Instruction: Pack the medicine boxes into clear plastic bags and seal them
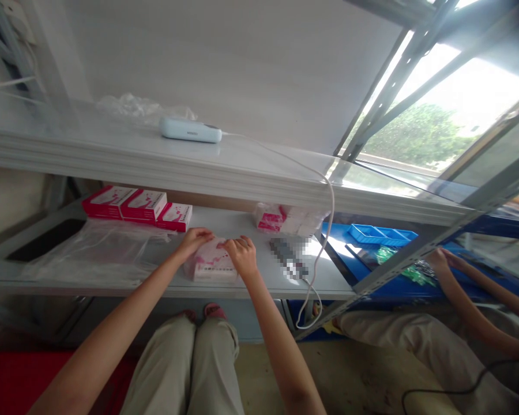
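Observation:
A pink-and-white carton point(216, 266) lies on the grey shelf in front of me, inside a clear plastic bag point(189, 266). My left hand point(195, 238) is closed at the bag's back left edge, with the fingertips pinched on the plastic. At the back right, my right hand point(243, 255) pinches the bag too, thumb and fingers together over the carton's top. The carton's printed front side faces me.
Red-and-white cartons point(145, 204) stand at the back left, behind flat plastic bags point(99, 253). Bagged cartons point(271, 219) lie back right, near a pixelated object point(289, 256). A white cable point(330, 202) hangs from the light-blue device point(191, 130) above. At right, another person's hands point(440, 260) work beside a blue tray point(383, 235).

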A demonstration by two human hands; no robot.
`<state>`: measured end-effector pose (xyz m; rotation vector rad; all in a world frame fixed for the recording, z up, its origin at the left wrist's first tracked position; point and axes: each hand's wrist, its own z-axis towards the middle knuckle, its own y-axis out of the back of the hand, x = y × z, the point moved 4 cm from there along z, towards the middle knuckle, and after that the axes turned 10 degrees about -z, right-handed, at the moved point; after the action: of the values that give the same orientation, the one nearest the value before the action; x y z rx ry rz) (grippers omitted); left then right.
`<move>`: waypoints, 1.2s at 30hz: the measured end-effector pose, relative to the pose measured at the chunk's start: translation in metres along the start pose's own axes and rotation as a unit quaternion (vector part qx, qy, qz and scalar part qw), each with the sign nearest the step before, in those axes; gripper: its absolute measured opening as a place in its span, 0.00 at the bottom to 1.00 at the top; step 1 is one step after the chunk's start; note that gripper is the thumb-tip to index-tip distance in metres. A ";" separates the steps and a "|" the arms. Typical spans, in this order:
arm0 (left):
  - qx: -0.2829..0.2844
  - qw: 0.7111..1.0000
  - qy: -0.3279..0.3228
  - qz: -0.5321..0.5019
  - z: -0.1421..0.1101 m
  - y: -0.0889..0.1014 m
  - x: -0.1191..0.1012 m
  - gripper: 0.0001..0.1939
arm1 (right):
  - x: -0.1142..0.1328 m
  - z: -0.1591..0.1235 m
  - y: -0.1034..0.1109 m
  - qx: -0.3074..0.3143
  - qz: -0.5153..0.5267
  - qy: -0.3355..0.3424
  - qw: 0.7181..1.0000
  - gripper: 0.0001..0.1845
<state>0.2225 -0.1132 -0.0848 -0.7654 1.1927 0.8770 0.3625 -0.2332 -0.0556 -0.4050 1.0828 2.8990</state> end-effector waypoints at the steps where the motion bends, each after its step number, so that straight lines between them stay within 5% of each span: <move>1: -0.020 0.999 -0.011 0.026 0.001 0.006 0.001 0.15 | 0.001 -0.004 0.005 0.007 0.002 -0.006 1.000 0.11; 8: -0.086 0.959 -0.035 0.268 0.006 0.040 0.021 0.10 | 0.033 -0.055 0.033 0.133 -0.009 -0.107 0.985 0.08; 14: -0.074 0.966 -0.001 0.249 0.012 0.030 0.042 0.09 | 0.044 -0.070 0.030 0.194 0.052 -0.183 0.962 0.06; 18: -0.058 0.976 0.006 0.208 0.009 0.029 0.037 0.09 | 0.036 -0.068 0.035 0.236 0.214 -0.169 0.933 0.07; 21: -0.166 0.970 -0.070 0.163 -0.021 0.033 0.018 0.14 | 0.011 -0.062 0.027 0.211 0.345 -0.219 0.888 0.19; 24: -0.342 0.927 -0.121 0.100 -0.081 0.024 0.010 0.14 | -0.026 -0.047 0.001 0.100 0.384 -0.332 0.856 0.27; 26: -0.379 0.923 -0.062 0.031 -0.120 0.006 0.022 0.13 | -0.037 -0.034 -0.025 0.063 0.428 -0.354 0.830 0.24; 30: -0.377 0.910 0.101 -0.140 -0.172 -0.035 0.067 0.17 | -0.021 -0.030 -0.067 0.142 0.558 -0.344 0.742 0.25; 34: -0.341 0.857 0.249 -0.296 -0.179 -0.051 0.113 0.23 | 0.000 -0.065 -0.065 0.086 0.569 -0.392 0.718 0.23; 36: -0.311 0.876 0.251 -0.271 -0.172 -0.048 0.121 0.25 | 0.010 -0.086 -0.051 0.051 0.555 -0.402 0.727 0.20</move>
<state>0.2039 -0.2658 -0.2364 -1.8454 1.0330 0.5884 0.3781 -0.2510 -0.1533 1.9658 1.5282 2.9784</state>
